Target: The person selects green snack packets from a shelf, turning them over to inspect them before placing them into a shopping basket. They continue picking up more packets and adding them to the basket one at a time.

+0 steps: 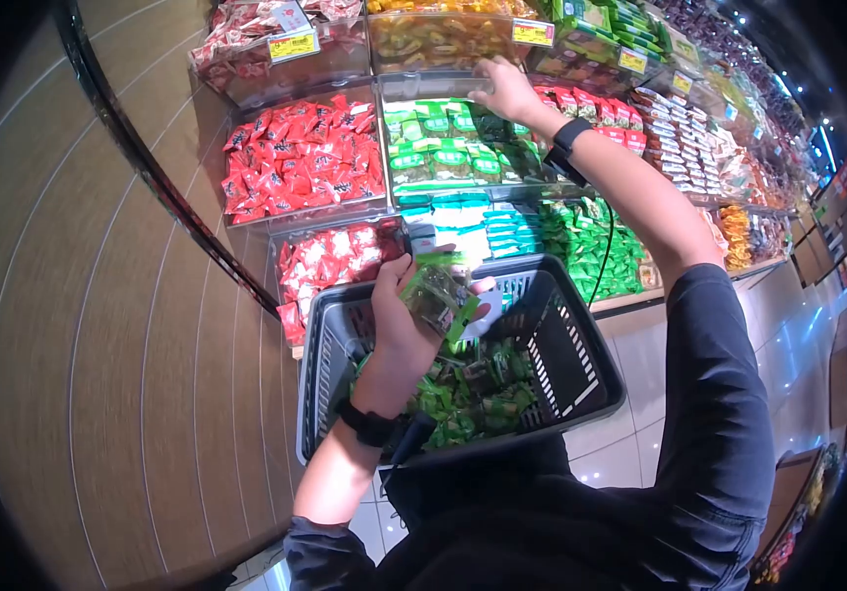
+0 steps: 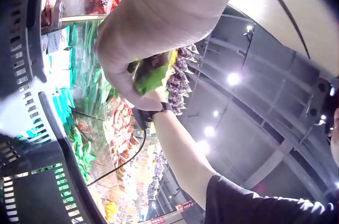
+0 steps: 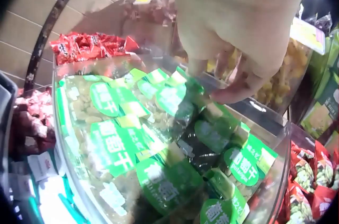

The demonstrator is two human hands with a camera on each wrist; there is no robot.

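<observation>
Over the shopping basket, my left hand holds a clear-and-green packet of raisins, thumb on one side and fingers on the other. The same packet shows partly behind the hand in the left wrist view. My right hand reaches over the back of a clear bin of similar green raisin packets. In the right wrist view its bent fingers hang just above the rear packets, holding nothing that shows. Several green packets lie inside the basket.
Red-wrapped sweets fill the bin to the left. Teal packets and green packets lie in the lower row. Yellow packets stand above behind clear walls. A dark rail runs along the left; a thin cable hangs from the right wrist.
</observation>
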